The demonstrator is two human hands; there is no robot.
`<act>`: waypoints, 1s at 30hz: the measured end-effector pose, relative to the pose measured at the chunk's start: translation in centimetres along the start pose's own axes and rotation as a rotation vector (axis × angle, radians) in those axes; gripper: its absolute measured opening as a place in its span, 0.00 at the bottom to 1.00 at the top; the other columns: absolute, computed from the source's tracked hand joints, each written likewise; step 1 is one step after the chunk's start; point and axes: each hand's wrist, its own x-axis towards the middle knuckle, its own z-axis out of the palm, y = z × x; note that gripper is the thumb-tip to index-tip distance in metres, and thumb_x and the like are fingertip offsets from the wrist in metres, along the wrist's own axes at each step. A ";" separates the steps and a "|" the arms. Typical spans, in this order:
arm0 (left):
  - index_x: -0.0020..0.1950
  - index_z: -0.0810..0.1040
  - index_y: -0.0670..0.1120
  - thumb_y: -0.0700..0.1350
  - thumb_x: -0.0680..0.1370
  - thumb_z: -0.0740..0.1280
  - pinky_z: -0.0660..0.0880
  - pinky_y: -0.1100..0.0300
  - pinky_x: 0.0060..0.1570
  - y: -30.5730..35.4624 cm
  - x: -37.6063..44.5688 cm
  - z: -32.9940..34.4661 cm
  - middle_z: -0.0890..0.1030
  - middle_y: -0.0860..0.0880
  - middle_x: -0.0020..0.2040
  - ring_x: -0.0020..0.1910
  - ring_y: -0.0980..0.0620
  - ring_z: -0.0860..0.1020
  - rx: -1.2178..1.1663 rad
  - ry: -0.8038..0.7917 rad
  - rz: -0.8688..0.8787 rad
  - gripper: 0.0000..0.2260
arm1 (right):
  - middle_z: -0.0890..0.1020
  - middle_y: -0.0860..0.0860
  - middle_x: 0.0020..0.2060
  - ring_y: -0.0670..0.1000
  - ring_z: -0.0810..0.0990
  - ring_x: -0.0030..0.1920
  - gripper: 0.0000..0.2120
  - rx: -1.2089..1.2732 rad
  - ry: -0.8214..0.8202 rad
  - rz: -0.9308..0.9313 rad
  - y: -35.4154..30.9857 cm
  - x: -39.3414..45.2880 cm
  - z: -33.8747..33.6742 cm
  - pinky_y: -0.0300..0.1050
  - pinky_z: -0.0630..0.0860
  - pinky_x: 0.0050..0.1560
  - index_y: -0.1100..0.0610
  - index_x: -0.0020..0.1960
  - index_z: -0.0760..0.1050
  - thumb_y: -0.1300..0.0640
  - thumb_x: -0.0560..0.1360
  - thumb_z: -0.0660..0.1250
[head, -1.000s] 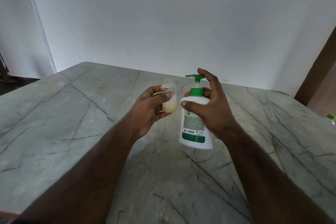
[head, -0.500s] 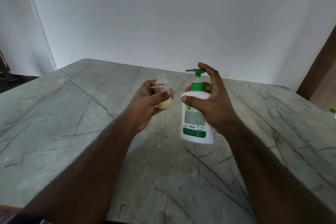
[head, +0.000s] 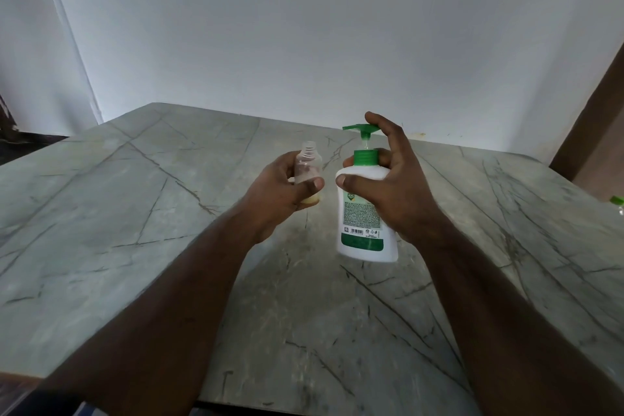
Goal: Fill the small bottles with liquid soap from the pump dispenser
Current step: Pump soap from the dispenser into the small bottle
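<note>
My left hand (head: 280, 191) holds a small clear bottle (head: 308, 164) upright above the table, its threaded mouth uncapped and a little pale yellow soap at its bottom. A gap separates it from the white pump dispenser (head: 363, 213) with a green collar and green pump head (head: 360, 128). My right hand (head: 391, 189) grips the dispenser's body in the air, index finger resting on top of the raised pump head. The spout points left, above and to the right of the small bottle's mouth.
A grey marble table (head: 135, 213) with dark veins lies under both hands. A green-capped object (head: 618, 202) peeks in at the right edge. A white wall stands behind the table and a brown door frame (head: 591, 118) on the right.
The small bottle has moved left, away from the spout, and now stands apart from the dispenser. Both hands sit a little higher in view. The pump head is up.
</note>
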 end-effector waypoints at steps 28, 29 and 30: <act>0.72 0.76 0.52 0.45 0.75 0.77 0.82 0.49 0.59 0.5 -0.2 0.3 0.81 0.53 0.64 0.59 0.52 0.81 0.186 0.093 0.202 0.26 | 0.76 0.37 0.50 0.43 0.80 0.47 0.34 -0.163 -0.065 -0.056 -0.1 0.6 0.0 0.33 0.76 0.42 0.45 0.68 0.65 0.58 0.69 0.77; 0.72 0.76 0.52 0.45 0.75 0.77 0.82 0.49 0.59 0.5 -0.2 0.3 0.81 0.53 0.64 0.59 0.53 0.81 0.183 0.091 0.201 0.26 | 0.76 0.36 0.49 0.43 0.80 0.47 0.34 -0.162 -0.065 -0.054 -0.1 0.6 0.0 0.33 0.76 0.42 0.45 0.68 0.65 0.58 0.69 0.77; 0.72 0.76 0.52 0.45 0.75 0.76 0.82 0.50 0.59 0.5 -0.2 0.3 0.81 0.53 0.64 0.59 0.53 0.81 0.186 0.090 0.200 0.26 | 0.75 0.35 0.49 0.43 0.80 0.47 0.34 -0.162 -0.066 -0.055 0.0 0.6 0.0 0.33 0.76 0.43 0.45 0.68 0.65 0.58 0.69 0.77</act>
